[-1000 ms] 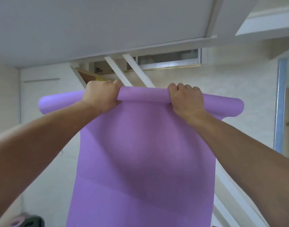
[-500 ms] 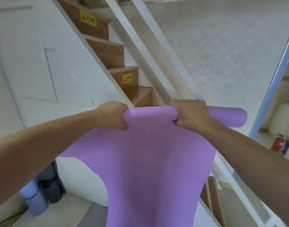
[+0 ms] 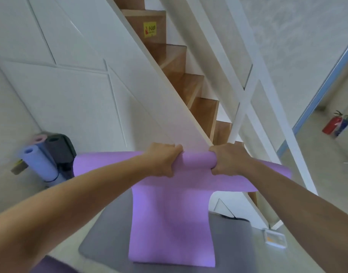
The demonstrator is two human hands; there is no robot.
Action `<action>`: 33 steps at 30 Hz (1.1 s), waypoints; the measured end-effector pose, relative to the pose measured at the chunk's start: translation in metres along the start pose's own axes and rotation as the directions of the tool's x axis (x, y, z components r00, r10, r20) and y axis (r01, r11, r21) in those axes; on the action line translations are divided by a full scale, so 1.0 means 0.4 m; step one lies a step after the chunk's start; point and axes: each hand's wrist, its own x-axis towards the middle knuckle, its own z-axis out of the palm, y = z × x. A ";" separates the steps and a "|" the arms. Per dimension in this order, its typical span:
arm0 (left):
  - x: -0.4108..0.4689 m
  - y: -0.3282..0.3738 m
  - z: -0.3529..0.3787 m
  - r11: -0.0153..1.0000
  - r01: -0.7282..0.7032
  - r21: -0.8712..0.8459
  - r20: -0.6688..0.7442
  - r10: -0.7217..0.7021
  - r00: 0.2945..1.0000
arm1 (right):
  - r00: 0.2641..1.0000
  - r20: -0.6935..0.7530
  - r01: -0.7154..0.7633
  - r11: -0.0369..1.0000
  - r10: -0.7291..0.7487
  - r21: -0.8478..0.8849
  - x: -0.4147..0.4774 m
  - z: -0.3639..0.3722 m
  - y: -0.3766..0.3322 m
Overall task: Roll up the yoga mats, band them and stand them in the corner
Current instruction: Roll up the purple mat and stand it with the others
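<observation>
Over the last second the purple mat [image 3: 172, 223] has come down from overhead, where it hung full length in front of the ceiling, to about waist height, and the view has tipped down with it. Its free end now reaches the floor and lies curled on a grey mat [image 3: 238, 251] spread there. The left hand [image 3: 162, 161] and right hand [image 3: 227, 160] keep the same hold as before: each is curled tightly round the rolled top edge, knuckles up, with a short stretch of roll bare between them, and the roll's ends stick out past both wrists. The roll looks hardly thicker than it did, so rolling has barely begun; most of the mat still hangs loose. Lowering it probably means the person will finish the roll against the floor, where the slack is easier to control. In the corner at the left, beside the white stair panel [image 3: 80, 99], three rolled mats [image 3: 45, 156] already stand upright, so that is likely where this one goes once banded. No band is visible.
</observation>
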 end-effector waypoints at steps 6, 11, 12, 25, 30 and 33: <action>-0.010 0.045 0.088 0.988 0.089 -0.130 -0.004 -0.090 0.996 | 0.998 -0.038 0.038 0.989 -0.044 -0.144 -0.041 0.073 -0.038; -0.004 0.065 0.100 0.937 0.093 -0.337 0.207 -0.022 0.978 | 0.996 -0.035 0.076 0.989 -0.081 -0.126 -0.044 0.112 -0.080; -0.005 0.055 0.106 0.901 0.122 -0.417 0.286 0.002 0.958 | 0.996 -0.014 0.091 0.988 -0.093 -0.124 -0.049 0.113 -0.084; -0.037 0.035 0.200 0.994 0.050 -0.092 0.213 -0.030 0.977 | 0.984 0.176 0.040 0.997 -0.028 -0.069 -0.035 0.240 -0.144; -0.046 0.009 0.191 0.987 0.088 -0.131 0.301 -0.045 0.953 | 0.987 0.152 0.073 0.992 -0.057 -0.105 -0.009 0.228 -0.163; -0.042 0.000 0.188 0.982 0.107 -0.153 0.278 -0.061 0.959 | 0.988 0.137 0.095 0.985 -0.076 -0.142 0.008 0.209 -0.169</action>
